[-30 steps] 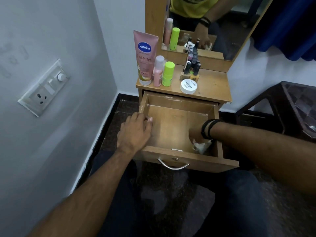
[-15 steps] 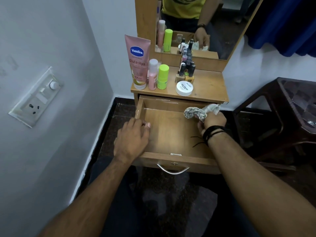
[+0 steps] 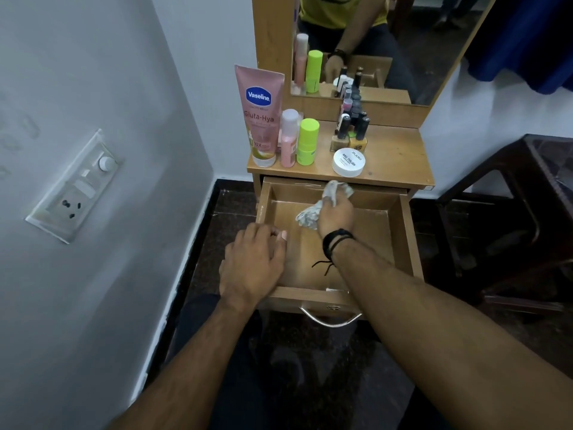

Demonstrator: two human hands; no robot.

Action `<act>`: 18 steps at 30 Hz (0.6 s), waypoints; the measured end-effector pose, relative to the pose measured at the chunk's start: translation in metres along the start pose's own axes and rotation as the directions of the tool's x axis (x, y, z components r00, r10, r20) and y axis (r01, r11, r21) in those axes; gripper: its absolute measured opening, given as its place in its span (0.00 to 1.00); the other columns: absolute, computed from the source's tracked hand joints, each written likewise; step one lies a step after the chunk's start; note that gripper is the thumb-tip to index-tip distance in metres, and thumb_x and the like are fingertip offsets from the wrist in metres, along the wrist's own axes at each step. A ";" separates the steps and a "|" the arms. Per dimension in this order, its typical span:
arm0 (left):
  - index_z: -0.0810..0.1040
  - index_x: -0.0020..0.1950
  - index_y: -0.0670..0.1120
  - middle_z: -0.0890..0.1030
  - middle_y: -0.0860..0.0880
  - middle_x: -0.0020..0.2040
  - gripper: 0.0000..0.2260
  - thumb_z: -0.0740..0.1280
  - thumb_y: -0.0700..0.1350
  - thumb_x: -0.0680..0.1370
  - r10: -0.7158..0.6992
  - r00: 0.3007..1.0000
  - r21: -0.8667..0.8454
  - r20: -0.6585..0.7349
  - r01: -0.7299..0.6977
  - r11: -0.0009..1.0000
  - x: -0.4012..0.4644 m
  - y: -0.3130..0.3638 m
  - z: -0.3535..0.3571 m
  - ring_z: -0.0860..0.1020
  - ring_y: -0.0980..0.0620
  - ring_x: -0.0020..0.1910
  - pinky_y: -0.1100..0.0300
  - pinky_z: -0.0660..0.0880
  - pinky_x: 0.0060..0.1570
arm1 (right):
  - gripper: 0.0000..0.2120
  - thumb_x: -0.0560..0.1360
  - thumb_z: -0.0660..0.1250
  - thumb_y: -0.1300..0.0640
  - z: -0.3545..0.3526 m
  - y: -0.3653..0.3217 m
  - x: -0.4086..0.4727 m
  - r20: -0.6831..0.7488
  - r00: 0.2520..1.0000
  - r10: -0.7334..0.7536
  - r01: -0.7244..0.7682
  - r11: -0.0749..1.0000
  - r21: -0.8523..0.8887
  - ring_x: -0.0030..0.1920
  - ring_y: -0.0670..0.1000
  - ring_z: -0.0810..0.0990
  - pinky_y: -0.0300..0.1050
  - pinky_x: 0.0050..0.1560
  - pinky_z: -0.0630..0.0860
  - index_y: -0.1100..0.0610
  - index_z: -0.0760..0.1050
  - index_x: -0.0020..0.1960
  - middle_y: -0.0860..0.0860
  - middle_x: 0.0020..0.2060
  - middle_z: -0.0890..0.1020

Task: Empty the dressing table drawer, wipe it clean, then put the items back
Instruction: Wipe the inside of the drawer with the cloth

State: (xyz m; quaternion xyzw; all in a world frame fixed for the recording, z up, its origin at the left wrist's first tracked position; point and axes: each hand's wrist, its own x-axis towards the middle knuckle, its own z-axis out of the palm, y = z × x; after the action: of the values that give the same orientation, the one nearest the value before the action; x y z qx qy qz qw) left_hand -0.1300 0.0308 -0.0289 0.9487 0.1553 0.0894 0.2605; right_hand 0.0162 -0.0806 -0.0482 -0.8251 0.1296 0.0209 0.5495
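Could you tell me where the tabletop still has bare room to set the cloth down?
The tabletop is bare on its right side, from the white nail polish jar and nail polish bottles across to the right edge. The left is crowded: Vaseline tube, pink bottle and green bottle stand close together.

The left hand [image 3: 252,266] is laid palm down, its fingers [image 3: 273,234] curled loosely. The right arm is stretched forward, dark bands [image 3: 336,240] worn at the wrist. The right hand [image 3: 336,214] is held knuckles up, closed around a crumpled cloth [image 3: 310,215].
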 end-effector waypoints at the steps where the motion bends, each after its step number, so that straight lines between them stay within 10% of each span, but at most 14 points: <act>1: 0.77 0.58 0.51 0.77 0.51 0.57 0.16 0.55 0.58 0.84 0.003 1.000 0.005 0.003 -0.003 1.000 0.001 -0.001 0.000 0.74 0.51 0.55 0.46 0.73 0.57 | 0.19 0.83 0.58 0.57 0.014 -0.004 -0.003 0.044 0.999 -0.016 0.018 0.999 -0.042 0.58 0.59 0.79 0.38 0.49 0.67 0.55 0.70 0.73 0.60 0.61 0.79; 9: 0.76 0.59 0.50 0.76 0.52 0.56 0.15 0.54 0.55 0.84 -0.003 1.000 0.032 0.011 0.003 0.999 0.000 -0.001 0.000 0.73 0.52 0.54 0.51 0.70 0.56 | 0.21 0.80 0.58 0.63 0.062 -0.040 -0.016 0.408 0.894 -0.186 0.319 0.904 -0.285 0.63 0.61 0.75 0.44 0.61 0.71 0.53 0.73 0.72 0.61 0.66 0.76; 18: 0.77 0.58 0.51 0.77 0.52 0.57 0.16 0.55 0.57 0.84 -0.006 1.000 0.009 0.005 0.006 1.000 -0.001 0.000 -0.001 0.73 0.52 0.54 0.48 0.72 0.57 | 0.21 0.80 0.57 0.63 -0.004 -0.003 0.017 0.229 0.945 -0.231 0.318 0.807 -0.498 0.55 0.62 0.79 0.51 0.57 0.76 0.52 0.73 0.70 0.61 0.56 0.77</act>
State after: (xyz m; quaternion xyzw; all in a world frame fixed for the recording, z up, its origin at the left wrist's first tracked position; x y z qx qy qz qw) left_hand -0.1306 0.0307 -0.0281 0.9496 0.1579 0.0854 0.2570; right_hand 0.0326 -0.0866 -0.0463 -0.9497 -0.0460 0.0408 0.3071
